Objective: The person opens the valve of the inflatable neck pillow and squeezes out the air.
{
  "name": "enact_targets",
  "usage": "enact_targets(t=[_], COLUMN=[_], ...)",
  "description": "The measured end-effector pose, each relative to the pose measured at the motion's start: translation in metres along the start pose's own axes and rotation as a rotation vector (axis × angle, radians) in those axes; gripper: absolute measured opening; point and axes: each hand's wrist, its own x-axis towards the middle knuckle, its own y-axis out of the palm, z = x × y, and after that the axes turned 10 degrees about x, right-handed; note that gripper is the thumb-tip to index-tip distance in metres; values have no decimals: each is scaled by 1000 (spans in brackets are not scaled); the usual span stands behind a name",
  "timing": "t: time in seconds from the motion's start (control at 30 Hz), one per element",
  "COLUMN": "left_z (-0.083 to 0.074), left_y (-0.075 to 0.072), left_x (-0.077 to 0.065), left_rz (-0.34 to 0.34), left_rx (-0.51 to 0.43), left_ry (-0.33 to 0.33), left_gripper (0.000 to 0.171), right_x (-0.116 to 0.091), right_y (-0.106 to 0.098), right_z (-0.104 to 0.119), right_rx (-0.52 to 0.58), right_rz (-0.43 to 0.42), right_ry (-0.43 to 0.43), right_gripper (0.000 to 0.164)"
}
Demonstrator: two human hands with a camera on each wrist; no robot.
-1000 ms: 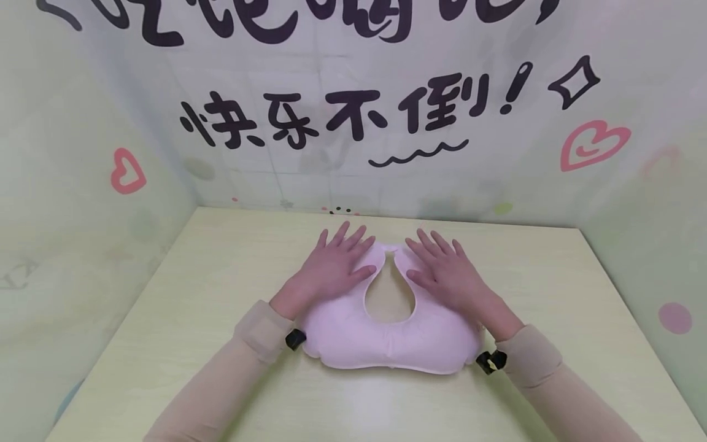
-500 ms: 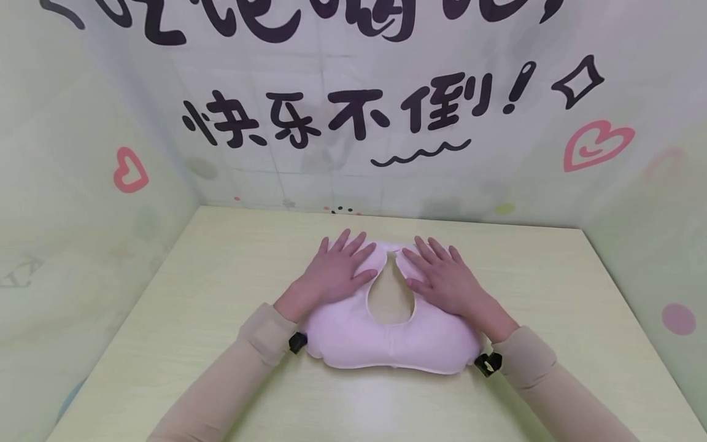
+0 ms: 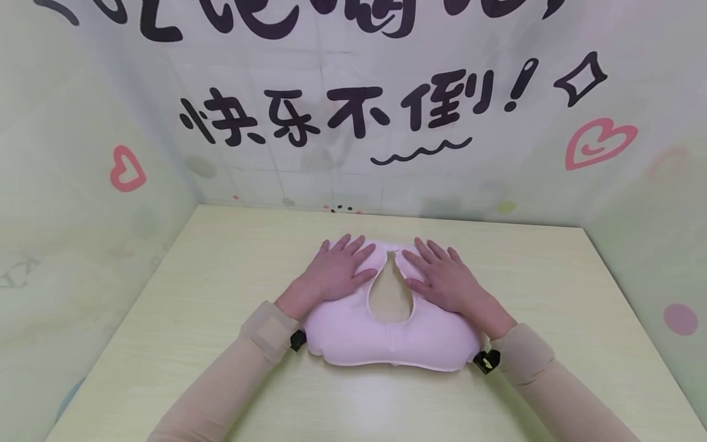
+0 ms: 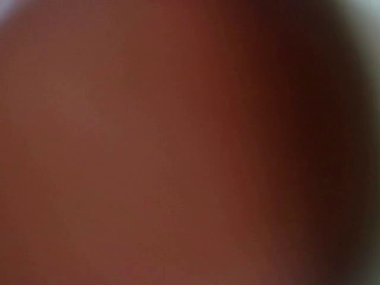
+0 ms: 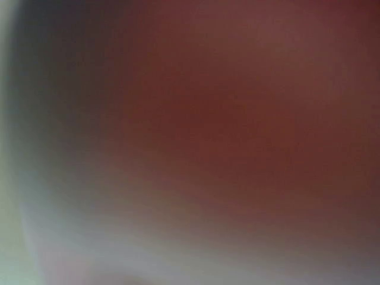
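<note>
A pink U-shaped neck pillow [image 3: 391,344] lies on the pale wooden table, its two ends at the far side and nearly meeting. My left hand [image 3: 336,272] rests on its left arm, fingers straight and spread. On the right arm of the pillow lies my right hand [image 3: 446,277], its fingers also extended, the thumb near the inner edge. Both palms are hidden against the pillow. Bare table shows through the teardrop-shaped opening between the hands. Each wrist view is filled with blurred skin close to the lens.
The light wooden table [image 3: 221,294] reaches back to a printed wall [image 3: 353,178] with dark lettering. Side walls with pink hearts stand to the left and right. A small black device sits at each wrist, below the beige sleeve [image 3: 232,368].
Both hands have shifted slightly toward me on the pillow, the right one also a little inward. The pillow stays nearly in place.
</note>
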Motion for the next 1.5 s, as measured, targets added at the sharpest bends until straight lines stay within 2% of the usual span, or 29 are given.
enact_targets(t=[0.47,0.8,1.13,1.27,1.5], left_z=[0,0,0,0,-3], left_y=[3,6,5,0,-24], left_x=[2,3,2,-4,-23], left_rz=[32,13,21,-32,-195], left_rx=[2,0,-39,-41,35], left_ry=[-12,-12,-24,-31,-39], left_gripper=[63,61,60,61,59], right_x=[2,1,3,-2,-15], right_y=[0,-2,2,-6,-32], right_z=[-1,1,-3,1,13], right_rx=[4,-3,60,74,73], right_rz=[33,25,13,-23,-188], right_ry=[-1,-20,4,10,-5], right_gripper=[62,62,60,59,60])
